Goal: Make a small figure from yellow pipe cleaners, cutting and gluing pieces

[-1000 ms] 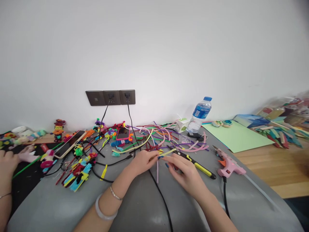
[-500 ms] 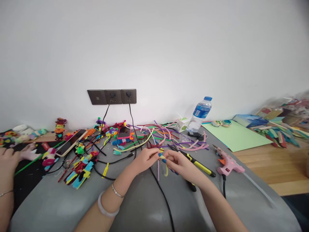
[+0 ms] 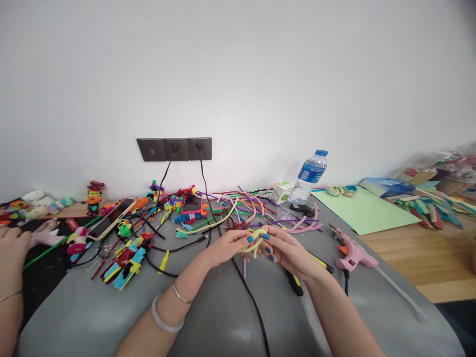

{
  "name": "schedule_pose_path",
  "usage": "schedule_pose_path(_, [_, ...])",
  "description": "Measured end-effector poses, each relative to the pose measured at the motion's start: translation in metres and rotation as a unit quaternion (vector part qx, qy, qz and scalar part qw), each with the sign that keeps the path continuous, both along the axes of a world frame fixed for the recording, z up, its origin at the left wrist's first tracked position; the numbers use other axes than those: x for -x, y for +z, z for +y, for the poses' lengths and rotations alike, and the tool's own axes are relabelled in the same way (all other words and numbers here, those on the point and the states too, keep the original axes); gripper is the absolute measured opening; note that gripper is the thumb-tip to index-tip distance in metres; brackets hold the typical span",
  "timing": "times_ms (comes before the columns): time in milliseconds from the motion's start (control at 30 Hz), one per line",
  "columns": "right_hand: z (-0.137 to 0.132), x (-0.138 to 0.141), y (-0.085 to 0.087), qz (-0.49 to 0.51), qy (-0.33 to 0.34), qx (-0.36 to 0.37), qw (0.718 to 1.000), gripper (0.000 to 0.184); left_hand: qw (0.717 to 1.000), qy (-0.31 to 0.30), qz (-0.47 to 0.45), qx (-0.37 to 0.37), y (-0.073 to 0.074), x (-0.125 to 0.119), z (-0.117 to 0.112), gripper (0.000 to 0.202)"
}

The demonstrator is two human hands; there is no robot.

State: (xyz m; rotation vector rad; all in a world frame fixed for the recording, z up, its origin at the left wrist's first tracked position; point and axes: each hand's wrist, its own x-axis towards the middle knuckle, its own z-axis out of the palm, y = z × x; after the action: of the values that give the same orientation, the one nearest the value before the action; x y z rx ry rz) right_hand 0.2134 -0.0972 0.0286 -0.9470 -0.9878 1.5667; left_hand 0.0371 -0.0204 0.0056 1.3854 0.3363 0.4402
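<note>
Left of pink glue gun (image 3: 353,257): looped yellow pipe cleaner (image 3: 256,245) pinched by fingertips of left hand (image 3: 229,246), right hand (image 3: 288,250); likely light, pliable; best held near crossing.

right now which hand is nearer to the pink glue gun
The right hand: it is left of the glue gun in the picture, with the pliers' handles between. The left hand is farther left.
</note>
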Motion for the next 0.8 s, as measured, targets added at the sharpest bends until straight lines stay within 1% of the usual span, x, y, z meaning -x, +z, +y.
schedule_pose_path(133, [-0.002,0.001,0.001,-0.046,0.009,-0.029,0.998,0.031,0.996,-0.054,0.021,0.072,0.001,0.002,0.0,0.047])
schedule_pose_path(200, [-0.001,0.001,0.002,-0.094,-0.007,-0.056,0.994,0.032,0.993,-0.059,0.031,0.096,0.001,0.002,0.0,0.05])
schedule_pose_path(267, [0.0,0.0,0.002,-0.144,-0.034,-0.074,0.986,0.034,0.994,-0.033,0.038,0.096,-0.001,0.001,-0.001,0.05])
schedule_pose_path(333, [0.003,-0.001,0.002,-0.173,-0.055,-0.074,0.981,0.036,0.995,0.014,0.03,0.093,-0.004,-0.001,-0.001,0.045])
schedule_pose_path(400, [0.005,-0.001,0.0,-0.17,-0.06,-0.064,0.982,0.038,0.993,0.05,0.013,0.102,-0.006,-0.003,-0.001,0.04])
schedule_pose_path(433, [0.006,-0.001,-0.002,-0.161,-0.061,-0.058,0.983,0.039,0.992,0.059,0.008,0.11,-0.008,-0.004,-0.001,0.04])
schedule_pose_path(533, [0.008,-0.001,-0.011,-0.139,-0.072,-0.047,0.987,0.039,0.992,0.063,0.012,0.11,-0.01,-0.004,-0.001,0.04])
schedule_pose_path(667, [0.012,-0.001,-0.021,-0.145,-0.092,-0.063,0.983,0.039,0.995,0.065,0.024,0.076,-0.012,-0.005,-0.001,0.04])
schedule_pose_path(733, [0.015,0.0,-0.022,-0.163,-0.092,-0.08,0.979,0.038,0.996,0.067,0.018,0.056,-0.013,-0.005,-0.002,0.042])
schedule_pose_path(800, [0.019,0.003,-0.019,-0.186,-0.09,-0.104,0.973,0.035,0.997,0.073,0.014,0.036,-0.015,-0.006,-0.002,0.043])
